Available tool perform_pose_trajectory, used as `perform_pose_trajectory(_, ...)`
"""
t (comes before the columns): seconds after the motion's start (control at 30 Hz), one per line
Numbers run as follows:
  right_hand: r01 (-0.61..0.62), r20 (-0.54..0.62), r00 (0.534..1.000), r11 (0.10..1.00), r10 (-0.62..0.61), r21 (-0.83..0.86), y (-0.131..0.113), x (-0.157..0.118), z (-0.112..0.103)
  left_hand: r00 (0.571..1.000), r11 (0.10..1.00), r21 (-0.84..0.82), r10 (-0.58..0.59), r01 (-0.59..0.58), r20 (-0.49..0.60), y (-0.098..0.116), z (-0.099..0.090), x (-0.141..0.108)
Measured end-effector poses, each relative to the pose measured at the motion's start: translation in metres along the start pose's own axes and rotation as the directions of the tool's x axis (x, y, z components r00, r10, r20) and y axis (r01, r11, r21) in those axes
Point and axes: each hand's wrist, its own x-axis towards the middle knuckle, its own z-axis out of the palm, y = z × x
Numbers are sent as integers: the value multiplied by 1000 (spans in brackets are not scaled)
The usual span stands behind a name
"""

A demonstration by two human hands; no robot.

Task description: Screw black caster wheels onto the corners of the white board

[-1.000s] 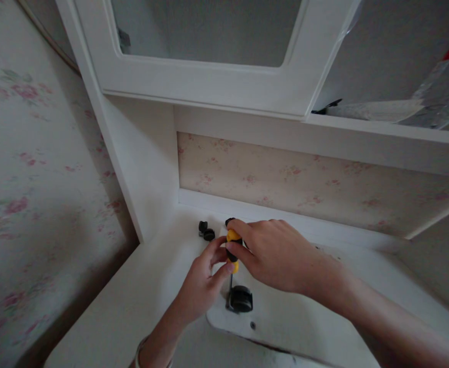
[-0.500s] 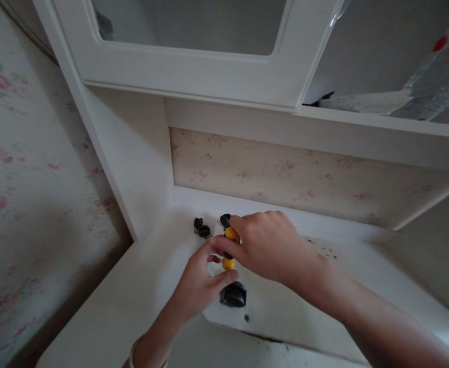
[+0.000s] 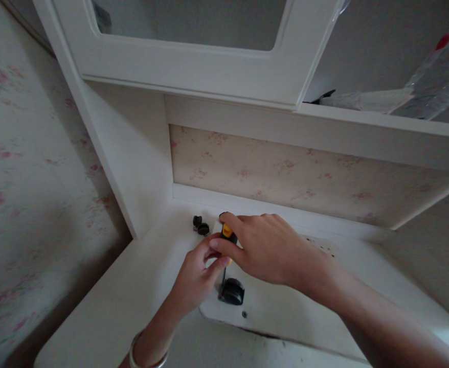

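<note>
Both my left hand (image 3: 194,278) and right hand (image 3: 265,249) clamp fingers (image 3: 228,248) on a yellow-black screwdriver (image 3: 228,230); round caster (image 3: 233,292) at six o'clock.

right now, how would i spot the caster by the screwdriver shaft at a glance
Below the white cabinet, a pale panel lies on the desktop. Near its front left corner sits a black caster. Unlike the casters farther back, it has the screwdriver's shaft beside it.
</note>
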Motion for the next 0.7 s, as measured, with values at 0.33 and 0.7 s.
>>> perform_pose_trajectory(0.33,-50,-50,998,997,47,-67,-1,3,3,1000,999,26,20,-20,-19,-3,3,0)
perform_pose_trajectory(0.7,-91,-68,994,989,83,-115,-2,-1,5,999,995,95,8,-3,-52,-3,8,-1)
